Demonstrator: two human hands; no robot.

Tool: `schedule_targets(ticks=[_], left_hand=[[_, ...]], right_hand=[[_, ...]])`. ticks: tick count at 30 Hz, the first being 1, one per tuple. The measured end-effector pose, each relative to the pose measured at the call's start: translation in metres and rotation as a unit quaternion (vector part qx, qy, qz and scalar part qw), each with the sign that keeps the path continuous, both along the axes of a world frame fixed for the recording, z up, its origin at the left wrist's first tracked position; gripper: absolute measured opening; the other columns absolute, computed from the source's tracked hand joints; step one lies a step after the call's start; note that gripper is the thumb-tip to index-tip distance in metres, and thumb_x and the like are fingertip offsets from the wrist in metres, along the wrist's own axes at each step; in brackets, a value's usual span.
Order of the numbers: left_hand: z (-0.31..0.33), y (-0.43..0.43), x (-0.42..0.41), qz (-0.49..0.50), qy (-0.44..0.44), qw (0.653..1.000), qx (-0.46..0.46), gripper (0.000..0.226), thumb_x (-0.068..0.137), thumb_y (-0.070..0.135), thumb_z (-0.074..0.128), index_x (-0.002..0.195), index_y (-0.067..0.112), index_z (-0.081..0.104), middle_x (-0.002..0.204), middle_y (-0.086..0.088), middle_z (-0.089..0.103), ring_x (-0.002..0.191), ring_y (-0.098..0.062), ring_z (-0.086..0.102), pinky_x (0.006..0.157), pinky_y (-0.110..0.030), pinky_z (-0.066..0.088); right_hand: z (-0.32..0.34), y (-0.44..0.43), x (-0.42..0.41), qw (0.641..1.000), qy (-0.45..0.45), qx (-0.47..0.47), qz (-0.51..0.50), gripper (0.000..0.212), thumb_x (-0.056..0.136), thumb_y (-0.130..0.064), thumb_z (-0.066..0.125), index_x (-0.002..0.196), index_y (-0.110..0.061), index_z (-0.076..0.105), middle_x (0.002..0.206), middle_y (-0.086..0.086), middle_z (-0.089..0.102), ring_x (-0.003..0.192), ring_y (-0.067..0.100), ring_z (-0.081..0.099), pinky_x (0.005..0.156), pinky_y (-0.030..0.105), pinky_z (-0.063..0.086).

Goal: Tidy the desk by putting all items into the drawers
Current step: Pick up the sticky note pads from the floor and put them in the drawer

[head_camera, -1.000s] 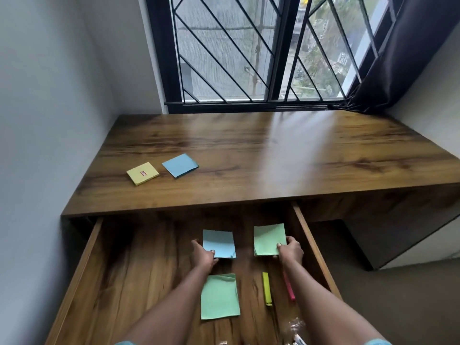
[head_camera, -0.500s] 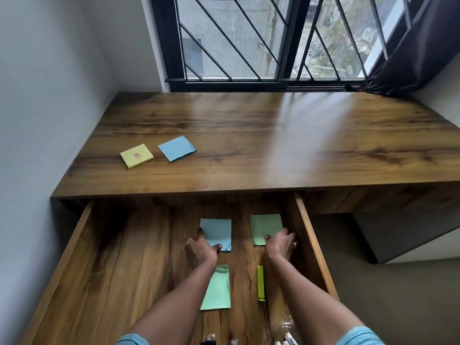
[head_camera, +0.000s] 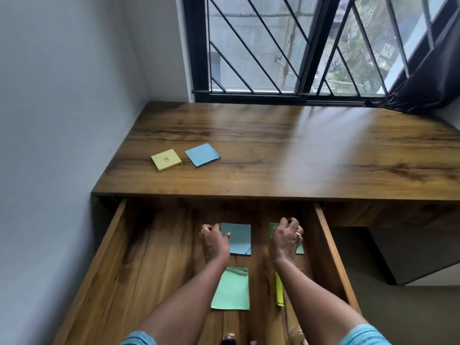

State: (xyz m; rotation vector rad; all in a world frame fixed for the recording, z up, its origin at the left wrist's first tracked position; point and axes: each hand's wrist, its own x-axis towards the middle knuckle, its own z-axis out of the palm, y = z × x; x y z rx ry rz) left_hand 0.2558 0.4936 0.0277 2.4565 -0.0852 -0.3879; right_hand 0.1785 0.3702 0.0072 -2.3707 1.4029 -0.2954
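Fingers of the left hand [head_camera: 214, 241] are loosely bent and grasp nothing. The hand hangs over the left edge of a blue pad [head_camera: 239, 239] in the open drawer [head_camera: 99, 257], with the thumb tip at that edge; whether it actually touches the paper cannot be told. A ring shows on one finger.

The right hand [head_camera: 286, 239] is also relaxed, its fingers half curled and apart, closed around nothing. It sits above a green pad [head_camera: 300, 249] and covers most of it, so only the pad's corners show; contact between hand and pad cannot be judged. This hand wears a ring too.

The drawer is pulled well out from under the desk [head_camera: 273, 158]. The blue pad and the green pad lie side by side toward its back. Nearer the person, a larger green sheet [head_camera: 231, 288] lies flat between the forearms with its top edge folded over, and a yellow marker [head_camera: 279, 292] lies lengthwise beside the right forearm. Small items at the very front of the drawer are too cut off to identify.

On the desk, near the left wall, a yellow pad [head_camera: 166, 159] and another blue pad [head_camera: 202, 154] lie just beside each other, not touching.
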Motion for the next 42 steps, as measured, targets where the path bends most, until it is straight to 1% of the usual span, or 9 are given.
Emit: schedule_targets(ticks=[6,12,16,19,25,29,33,37,42], left_hand=[[0.036,0.061,0.043,-0.025,-0.085,0.996,0.000,0.035,0.097,0.022,0.052,0.131,0.017,0.055,0.135,-0.006,0.043,0.126,-0.020,0.039,0.095,-0.023,0.039],[0.053,0.113,0.100,-0.001,-0.111,0.994,0.018,0.036,0.097,0.023,0.051,0.132,0.016,0.054,0.138,-0.008,0.042,0.126,-0.023,0.039,0.103,-0.029,0.039],[0.063,0.117,0.146,0.012,-0.133,0.991,0.020,0.036,0.098,0.023,0.048,0.133,0.013,0.052,0.136,-0.012,0.045,0.127,-0.025,0.040,0.100,-0.030,0.041],[0.068,0.112,0.178,0.014,-0.138,0.990,0.039,0.037,0.099,0.022,0.047,0.133,0.011,0.051,0.137,-0.013,0.045,0.128,-0.025,0.040,0.101,-0.030,0.041],[0.061,0.088,0.256,-0.037,-0.119,0.988,0.091,0.046,0.099,0.027,0.045,0.142,0.011,0.040,0.145,-0.013,0.042,0.137,-0.026,0.035,0.111,-0.033,0.028],[0.057,0.071,0.302,-0.119,-0.057,0.979,0.153,0.071,0.093,0.047,0.049,0.147,0.008,0.025,0.153,-0.016,0.029,0.143,-0.030,0.023,0.116,-0.039,0.018],[0.060,0.062,0.328,-0.179,-0.003,0.964,0.198,0.084,0.086,0.050,0.059,0.150,0.012,0.021,0.155,-0.020,0.019,0.146,-0.032,0.012,0.118,-0.041,0.015],[0.066,0.059,0.328,-0.135,-0.003,0.981,0.137,0.080,0.080,0.033,0.073,0.143,0.009,0.032,0.148,-0.015,0.033,0.139,-0.031,0.028,0.112,-0.037,0.027],[0.071,0.066,0.313,-0.075,0.048,0.995,-0.050,0.059,0.083,0.010,0.070,0.132,0.011,0.036,0.130,-0.014,0.051,0.118,-0.027,0.052,0.098,-0.037,0.047]], right_hand=[[0.039,0.054,0.051,0.989,-0.069,-0.077,0.106,0.020,0.091,-0.008,0.054,0.108,0.000,0.060,0.122,0.023,0.050,0.111,0.040,0.048,0.090,0.045,0.044],[0.070,0.092,0.103,0.973,-0.047,-0.075,0.213,0.029,0.095,-0.011,0.043,0.119,-0.004,0.057,0.130,0.017,0.047,0.115,0.034,0.048,0.096,0.039,0.040],[0.071,0.096,0.149,0.931,-0.014,-0.103,0.349,0.032,0.099,-0.017,0.038,0.127,-0.009,0.052,0.135,0.010,0.046,0.121,0.024,0.046,0.103,0.031,0.038],[0.071,0.097,0.192,0.915,-0.013,-0.089,0.393,0.033,0.098,-0.021,0.043,0.128,-0.009,0.051,0.140,0.008,0.042,0.126,0.024,0.043,0.105,0.033,0.038],[0.067,0.095,0.269,0.913,-0.015,-0.044,0.405,0.034,0.097,-0.021,0.046,0.128,-0.007,0.051,0.146,0.010,0.035,0.133,0.028,0.037,0.106,0.037,0.037],[0.067,0.097,0.306,0.940,-0.014,0.005,0.340,0.031,0.099,-0.019,0.039,0.125,-0.006,0.050,0.138,0.014,0.037,0.121,0.034,0.046,0.094,0.041,0.042],[0.061,0.103,0.324,0.954,-0.038,0.038,0.294,0.033,0.100,-0.017,0.037,0.128,-0.004,0.048,0.130,0.017,0.045,0.120,0.033,0.046,0.098,0.038,0.038],[0.059,0.104,0.325,0.956,-0.069,0.072,0.274,0.035,0.097,-0.012,0.046,0.131,-0.006,0.044,0.131,0.016,0.046,0.122,0.030,0.043,0.100,0.036,0.038],[0.067,0.096,0.319,0.953,-0.093,0.178,0.226,0.041,0.094,-0.015,0.053,0.132,-0.007,0.041,0.132,0.016,0.040,0.124,0.032,0.041,0.103,0.039,0.037]])
